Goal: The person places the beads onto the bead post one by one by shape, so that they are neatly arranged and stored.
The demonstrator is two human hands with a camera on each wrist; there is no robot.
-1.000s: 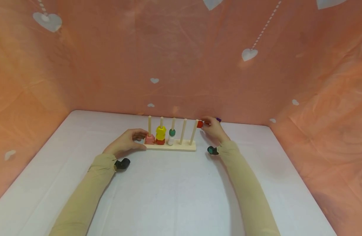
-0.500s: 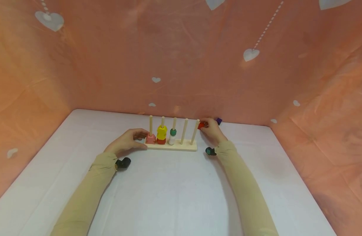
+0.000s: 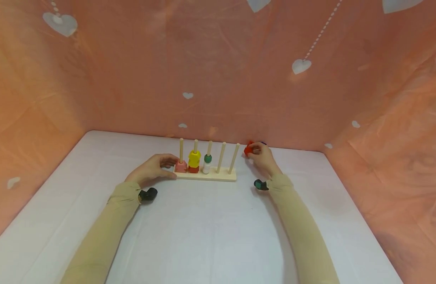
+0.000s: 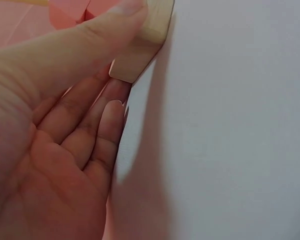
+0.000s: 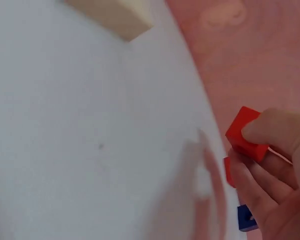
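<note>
A wooden peg stand (image 3: 203, 177) has a row of several upright pegs. My left hand (image 3: 151, 170) grips its left end, thumb over the base (image 4: 137, 57) and fingers against the other side. From the left, the pegs carry a pink block (image 3: 181, 167), yellow beads (image 3: 194, 158) over a red one (image 3: 194, 170), and a green bead (image 3: 208, 158) over a white one (image 3: 206, 169). The two right pegs are bare. Beyond the stand's right end, my right hand (image 3: 264, 158) pinches a red block (image 5: 242, 132) between thumb and fingers.
Another red block (image 5: 229, 172) shows behind my right fingers, with a dark blue block (image 5: 246, 219) below it in that wrist view. The white table (image 3: 210, 228) ends at a pink cloth backdrop (image 3: 218, 79) close behind them.
My right hand has shifted right, away from the rightmost peg, with the red block. The dark blue block is now mostly covered by that hand. My left hand stays at the stand.
</note>
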